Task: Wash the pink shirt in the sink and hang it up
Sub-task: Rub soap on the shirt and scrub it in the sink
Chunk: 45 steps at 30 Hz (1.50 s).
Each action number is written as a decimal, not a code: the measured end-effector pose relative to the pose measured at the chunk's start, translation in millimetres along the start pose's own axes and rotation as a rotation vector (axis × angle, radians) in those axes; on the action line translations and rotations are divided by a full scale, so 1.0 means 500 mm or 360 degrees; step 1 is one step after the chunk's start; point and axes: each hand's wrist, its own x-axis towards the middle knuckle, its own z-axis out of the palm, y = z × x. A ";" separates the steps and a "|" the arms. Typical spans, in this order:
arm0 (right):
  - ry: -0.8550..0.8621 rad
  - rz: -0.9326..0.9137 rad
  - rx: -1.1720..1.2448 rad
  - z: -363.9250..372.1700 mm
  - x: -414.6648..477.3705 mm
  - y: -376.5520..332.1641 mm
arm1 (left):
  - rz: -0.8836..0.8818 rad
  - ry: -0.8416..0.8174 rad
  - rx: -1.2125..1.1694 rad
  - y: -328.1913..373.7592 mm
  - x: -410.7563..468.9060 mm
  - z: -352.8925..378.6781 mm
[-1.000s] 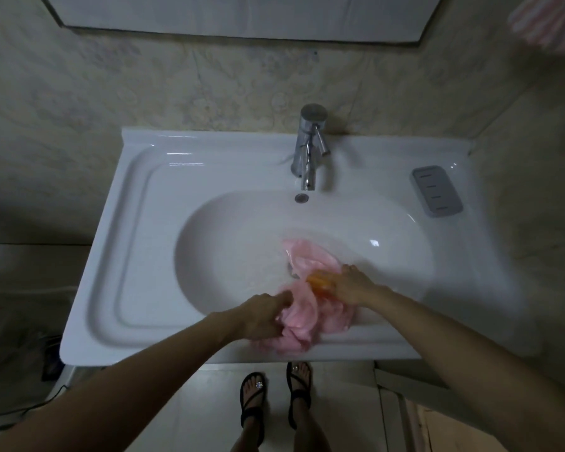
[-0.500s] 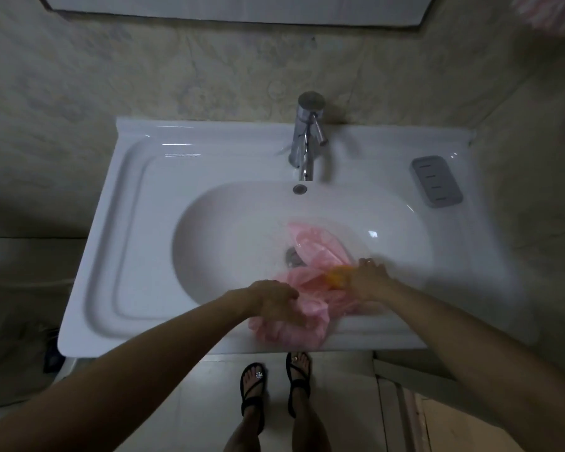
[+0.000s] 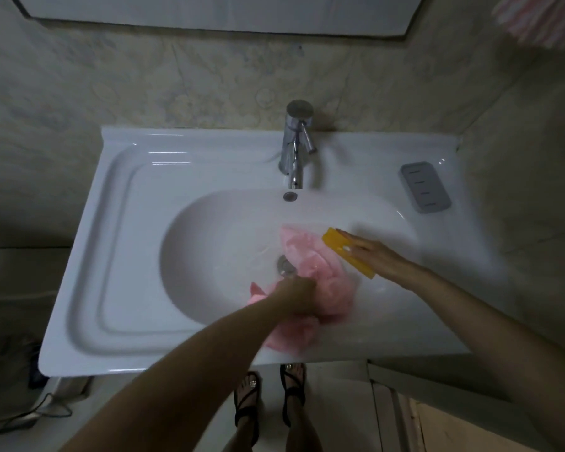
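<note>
The pink shirt [image 3: 320, 265] lies bunched in the sink [image 3: 118, 256], from the drain over the near rim. The left grip [image 3: 296, 296] is curled into the cloth at the near side of the basin. The right grip [image 3: 377, 256] pinches a yellow bar [image 3: 335, 241] at the basin's right side, just beside the shirt. A grey tray [image 3: 425, 186] sits on the far right surface, right of the tap [image 3: 296, 148].

The faucet [image 3: 296, 148] overhangs the sink's [image 3: 209, 164] far rim; a grey soap dish [image 3: 425, 186] sits on its right ledge. The bowl's left half and the drainboard [image 3: 121, 256] lie open.
</note>
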 end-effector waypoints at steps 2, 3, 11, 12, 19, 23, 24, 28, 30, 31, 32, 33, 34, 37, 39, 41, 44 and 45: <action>0.0083 -0.0047 0.0143 -0.010 -0.007 -0.017 | 0.0087 0.0123 -0.0334 -0.001 -0.002 -0.048; 0.0133 -0.0064 0.0223 -0.016 -0.008 -0.025 | 0.0185 0.0149 -0.0522 0.000 -0.008 -0.068; 0.0060 -0.0010 0.0601 -0.030 -0.010 -0.110 | 0.0430 0.0155 -0.1343 -0.039 -0.041 -0.088; 0.0021 0.0050 0.0601 -0.022 -0.007 -0.109 | 0.0417 0.0105 -0.1194 -0.059 -0.048 -0.085; -0.0547 0.0173 0.0214 0.128 -0.009 -0.070 | 0.0125 -0.0355 -0.0686 -0.110 -0.084 -0.090; -0.0444 -0.0258 0.0056 0.171 0.009 -0.100 | 0.0134 0.0034 -0.0262 -0.146 -0.057 -0.072; -0.0465 -0.0334 -0.0171 0.182 0.010 -0.102 | 0.0179 -0.0027 -0.0310 -0.159 -0.059 -0.075; -0.0427 -0.0414 -0.1104 0.236 -0.002 -0.077 | 0.0287 -0.0214 -0.0543 -0.199 -0.084 -0.083; -0.0404 -0.0270 -0.1296 0.243 0.016 -0.069 | 0.0242 -0.0178 -0.0641 -0.217 -0.075 -0.079; -0.0404 -0.0150 -0.1324 0.240 0.030 -0.062 | 0.0225 -0.0195 -0.0678 -0.218 -0.074 -0.081; -0.0390 -0.0032 -0.1343 0.233 0.037 -0.054 | 0.0211 -0.0217 -0.0672 -0.216 -0.074 -0.084; -0.0373 0.0098 -0.1373 0.222 0.038 -0.041 | 0.0207 -0.0251 -0.0641 -0.214 -0.075 -0.089; -0.0374 0.0213 -0.1438 0.210 0.034 -0.021 | 0.0199 -0.0278 -0.0593 -0.215 -0.074 -0.092; -0.0375 0.0382 -0.1376 0.168 0.013 -0.002 | 0.0158 -0.0183 -0.0463 -0.210 -0.075 -0.099; -0.0236 0.0244 -0.1132 0.161 0.010 -0.045 | 0.0079 -0.0046 -0.0477 -0.211 -0.065 -0.099; -0.0183 0.0037 -0.1007 0.178 0.004 -0.092 | 0.0115 0.0030 -0.0447 -0.199 -0.060 -0.100; -0.0247 -0.0106 -0.1089 0.249 -0.030 -0.104 | 0.0122 -0.0026 -0.0265 -0.207 -0.048 -0.092; -0.0227 -0.0108 -0.1151 0.272 -0.040 -0.098 | 0.0156 -0.0057 -0.0201 -0.211 -0.044 -0.089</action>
